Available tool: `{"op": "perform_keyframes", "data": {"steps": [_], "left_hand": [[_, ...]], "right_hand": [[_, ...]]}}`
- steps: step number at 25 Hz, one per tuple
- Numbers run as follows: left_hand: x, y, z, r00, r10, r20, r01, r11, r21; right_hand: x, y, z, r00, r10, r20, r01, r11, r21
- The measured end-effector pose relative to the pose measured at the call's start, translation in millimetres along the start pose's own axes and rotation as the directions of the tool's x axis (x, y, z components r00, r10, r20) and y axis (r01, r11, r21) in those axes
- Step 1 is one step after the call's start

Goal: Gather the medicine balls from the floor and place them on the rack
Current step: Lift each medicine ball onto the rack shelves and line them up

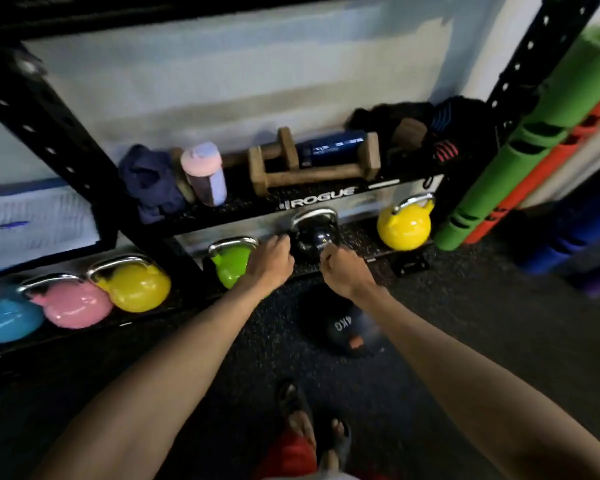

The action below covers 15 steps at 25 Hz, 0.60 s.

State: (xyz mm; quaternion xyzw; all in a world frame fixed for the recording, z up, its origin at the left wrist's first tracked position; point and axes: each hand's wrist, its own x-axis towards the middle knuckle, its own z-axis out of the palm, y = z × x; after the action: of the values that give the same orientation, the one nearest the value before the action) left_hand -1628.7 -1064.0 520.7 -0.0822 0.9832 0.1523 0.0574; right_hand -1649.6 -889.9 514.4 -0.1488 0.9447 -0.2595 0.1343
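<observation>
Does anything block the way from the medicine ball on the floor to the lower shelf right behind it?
Yes. A black kettlebell occupies the lower shelf just behind the medicine ball; the left hand and right hand are both at it.

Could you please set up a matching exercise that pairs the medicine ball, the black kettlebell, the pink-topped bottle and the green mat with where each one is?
Things:
1. medicine ball
2. black kettlebell
3. pink-topped bottle
4. green mat

Places:
A. leaning at the right end of the rack
B. on the floor in front of the rack
C. on the bottom shelf, between the left hand and the right hand
D. on the upper shelf

Pairs: 1-B, 2-C, 3-D, 4-A
</observation>
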Motion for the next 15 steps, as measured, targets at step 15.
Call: {"op": "perform_keyframes", "data": {"steps": [15], "left_hand": [[15.6, 23.2, 275.8, 0.692, -0.098, 0.715, 0.093, 0.995, 0.046]], "right_hand": [[-67.4, 228.3, 138.0, 0.72, 0.593, 0.36, -0.624, 0.781, -0.038]]}}
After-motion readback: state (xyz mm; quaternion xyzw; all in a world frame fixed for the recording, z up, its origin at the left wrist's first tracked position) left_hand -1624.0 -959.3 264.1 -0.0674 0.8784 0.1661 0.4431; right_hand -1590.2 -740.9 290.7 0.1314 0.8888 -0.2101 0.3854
